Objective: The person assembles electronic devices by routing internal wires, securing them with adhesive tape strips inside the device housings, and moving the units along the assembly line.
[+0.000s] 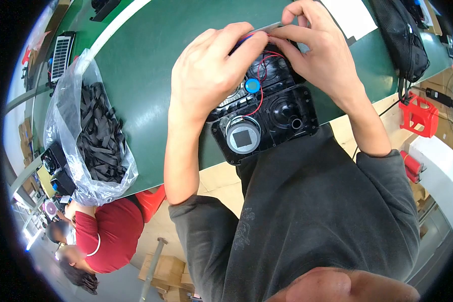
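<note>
An opened black plastic housing (287, 108) lies at the table's near edge. Inside it sit a round silver speaker (243, 136) with a dark square on it, a blue round part (252, 85) and thin red wires (261, 103). My left hand (206, 65) bends over the housing's far left side, its thumb and fingers closed at some wires near the far edge. My right hand (319, 48) is at the far right side, thumb and forefinger pinched beside the left fingertips. What exactly each pinch holds is hidden by the fingers.
A clear plastic bag (65, 121) of black strips (101, 136) lies left on the green table (141, 65). A small solar panel (62, 56) stands beyond it. White paper (351, 19) and a black bag (400, 43) are at right. A person in red (118, 234) is at lower left.
</note>
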### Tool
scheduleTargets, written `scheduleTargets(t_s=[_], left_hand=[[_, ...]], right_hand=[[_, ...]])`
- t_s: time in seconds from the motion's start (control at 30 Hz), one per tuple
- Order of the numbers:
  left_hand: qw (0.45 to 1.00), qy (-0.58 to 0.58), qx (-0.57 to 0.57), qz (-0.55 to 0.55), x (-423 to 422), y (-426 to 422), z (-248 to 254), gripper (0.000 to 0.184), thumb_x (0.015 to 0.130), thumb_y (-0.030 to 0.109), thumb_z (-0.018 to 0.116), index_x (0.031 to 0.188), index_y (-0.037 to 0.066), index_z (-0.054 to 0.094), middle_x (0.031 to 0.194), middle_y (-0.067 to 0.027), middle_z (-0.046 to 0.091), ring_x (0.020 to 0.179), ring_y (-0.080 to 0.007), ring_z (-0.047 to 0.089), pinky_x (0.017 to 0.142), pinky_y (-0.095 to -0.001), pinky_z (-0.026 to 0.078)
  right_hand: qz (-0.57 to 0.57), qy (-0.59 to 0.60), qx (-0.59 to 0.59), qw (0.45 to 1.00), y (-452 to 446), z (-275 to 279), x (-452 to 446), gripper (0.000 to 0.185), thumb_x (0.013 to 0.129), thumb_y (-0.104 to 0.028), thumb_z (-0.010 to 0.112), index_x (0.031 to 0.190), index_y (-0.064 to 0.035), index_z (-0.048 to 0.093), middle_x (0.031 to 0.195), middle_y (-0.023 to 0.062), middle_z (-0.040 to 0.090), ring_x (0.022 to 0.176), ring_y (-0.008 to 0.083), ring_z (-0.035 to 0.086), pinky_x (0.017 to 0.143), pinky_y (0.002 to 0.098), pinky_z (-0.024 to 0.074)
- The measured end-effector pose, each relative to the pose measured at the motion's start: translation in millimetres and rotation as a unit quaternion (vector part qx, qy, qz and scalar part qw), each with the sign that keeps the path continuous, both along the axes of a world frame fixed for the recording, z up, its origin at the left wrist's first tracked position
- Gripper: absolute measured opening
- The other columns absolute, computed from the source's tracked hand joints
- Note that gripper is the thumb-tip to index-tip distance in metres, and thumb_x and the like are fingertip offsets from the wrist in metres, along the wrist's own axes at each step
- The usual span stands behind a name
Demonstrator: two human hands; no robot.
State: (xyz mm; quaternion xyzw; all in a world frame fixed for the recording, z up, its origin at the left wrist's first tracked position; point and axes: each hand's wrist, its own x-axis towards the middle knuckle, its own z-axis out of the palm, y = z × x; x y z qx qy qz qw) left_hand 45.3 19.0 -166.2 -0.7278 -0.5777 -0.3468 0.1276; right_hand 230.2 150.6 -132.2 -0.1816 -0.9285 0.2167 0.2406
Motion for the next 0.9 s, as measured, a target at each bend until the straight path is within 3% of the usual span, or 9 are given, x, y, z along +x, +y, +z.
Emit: scheduleTargets(t_s=[0.17,0.27,0.47,0.57,0.67,0.9], left_hand=[[0.998,0.021,-0.053,0.022,3,-3,6,0.032,0.079,0.004,0.082,0.111,0.010,0.079,0.109,-0.0055,0.074,0.083,-0.0248,0.071,0.072,-0.0360,0.058],[0.993,0.046,-0.100,0.045,10,-1,12,0.031,0.080,0.006,0.082,0.110,0.011,0.079,0.112,-0.0043,0.073,0.087,-0.0246,0.069,0.076,-0.0367,0.057],[0.991,0.039,-0.121,0.035,4,-4,26,0.028,0.081,0.010,0.082,0.108,0.013,0.080,0.117,-0.0042,0.070,0.091,-0.0243,0.068,0.080,-0.0371,0.052],[0.986,0.052,-0.151,0.049,6,-6,26,0.027,0.082,0.012,0.082,0.109,0.014,0.080,0.114,-0.0048,0.069,0.093,-0.0251,0.067,0.082,-0.0368,0.050],[0.982,0.028,-0.179,0.048,14,-7,29,0.025,0.085,0.013,0.081,0.110,0.014,0.080,0.107,-0.0042,0.068,0.094,-0.0245,0.065,0.081,-0.0367,0.049],[0.979,0.043,-0.196,0.047,14,-5,29,0.023,0.087,0.013,0.080,0.110,0.013,0.080,0.107,-0.0029,0.069,0.093,-0.0231,0.066,0.080,-0.0369,0.049]], right_hand=[[-0.024,-0.049,-0.030,0.998,-3,13,-1,0.013,0.081,-0.006,0.081,0.094,-0.0058,0.079,0.109,0.0104,0.059,0.099,0.0296,0.061,0.082,0.0394,0.0520],[0.047,-0.026,0.035,0.998,4,-4,0,0.011,0.081,-0.006,0.077,0.092,-0.0058,0.080,0.112,0.0124,0.060,0.106,0.0316,0.060,0.088,0.0398,0.0522],[0.052,-0.124,0.040,0.990,4,14,-4,0.009,0.081,-0.008,0.074,0.087,-0.0028,0.079,0.116,0.0147,0.062,0.112,0.0329,0.059,0.096,0.0393,0.0509],[0.074,-0.093,-0.021,0.993,9,12,1,0.013,0.084,-0.008,0.076,0.095,-0.0023,0.078,0.116,0.0153,0.062,0.115,0.0321,0.059,0.098,0.0390,0.0505],[0.060,-0.028,0.101,0.993,12,-5,8,0.012,0.087,-0.007,0.084,0.094,-0.0044,0.075,0.112,0.0050,0.062,0.102,0.0216,0.062,0.083,0.0348,0.0522],[0.081,0.033,0.015,0.996,16,-8,18,0.024,0.081,-0.004,0.084,0.104,-0.0106,0.082,0.112,0.0043,0.068,0.099,0.0228,0.066,0.075,0.0360,0.0547]])
